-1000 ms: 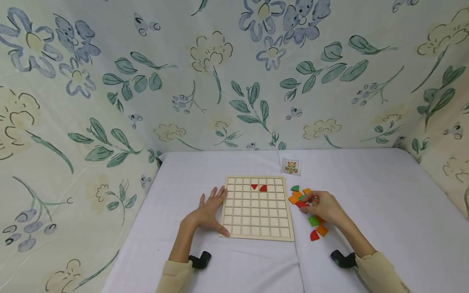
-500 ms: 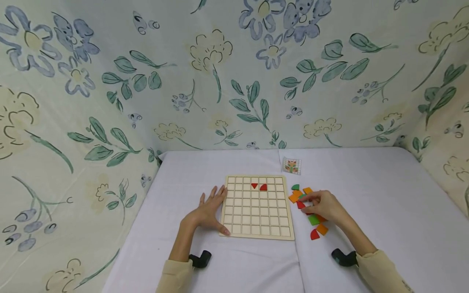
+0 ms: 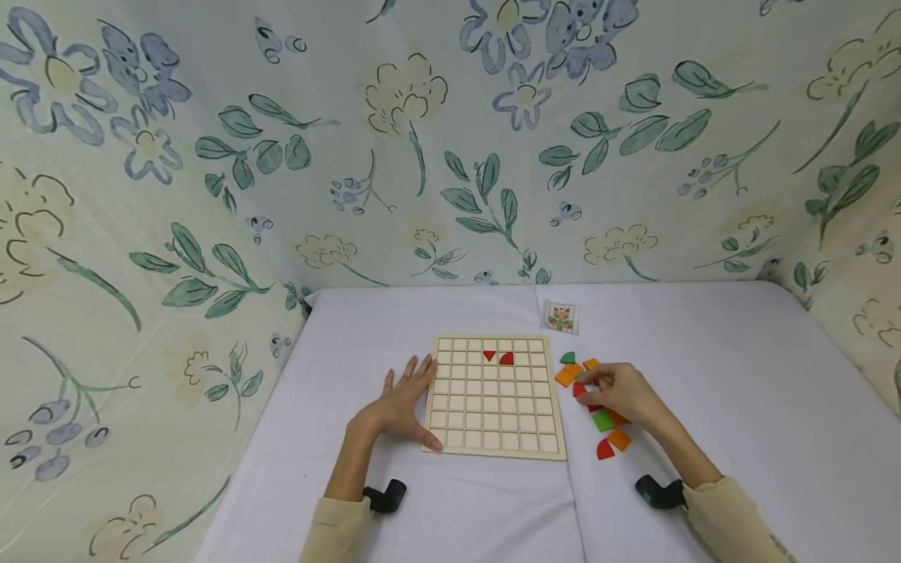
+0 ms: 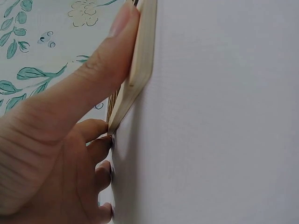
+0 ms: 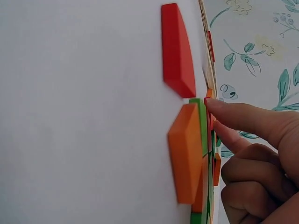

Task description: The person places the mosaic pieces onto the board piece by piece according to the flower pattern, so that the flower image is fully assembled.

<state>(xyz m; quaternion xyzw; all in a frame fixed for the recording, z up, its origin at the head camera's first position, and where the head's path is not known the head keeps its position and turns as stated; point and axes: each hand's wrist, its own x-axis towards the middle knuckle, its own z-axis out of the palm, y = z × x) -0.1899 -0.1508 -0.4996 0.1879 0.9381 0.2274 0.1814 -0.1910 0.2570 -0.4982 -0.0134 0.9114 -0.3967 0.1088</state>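
Observation:
A square wooden grid board [image 3: 501, 399] lies on the white cloth. One red triangle piece [image 3: 489, 356] and one red quarter-circle piece [image 3: 506, 359] sit in its upper cells. My left hand [image 3: 400, 407] is spread along the board's left side, fingertips at the upper left edge and thumb on the near left corner. In the left wrist view, the thumb [image 4: 103, 67] rests against the board's edge. My right hand [image 3: 619, 393], over the piece pile, pinches a red piece [image 3: 579, 389] between thumb and index finger; its full shape is partly hidden. The other fingers are curled.
Around the right hand lie orange [image 3: 568, 375] and green [image 3: 602, 421] pieces, with a red quarter circle [image 3: 605, 450] nearest the front. A small pattern card [image 3: 561, 317] lies behind the board. Floral cloth [image 3: 450, 156] hangs at the back and sides.
The right hand's thumb and index finger have shifted slightly at the pile, and the red piece by them has moved and turned a little. The left hand and board stay put.

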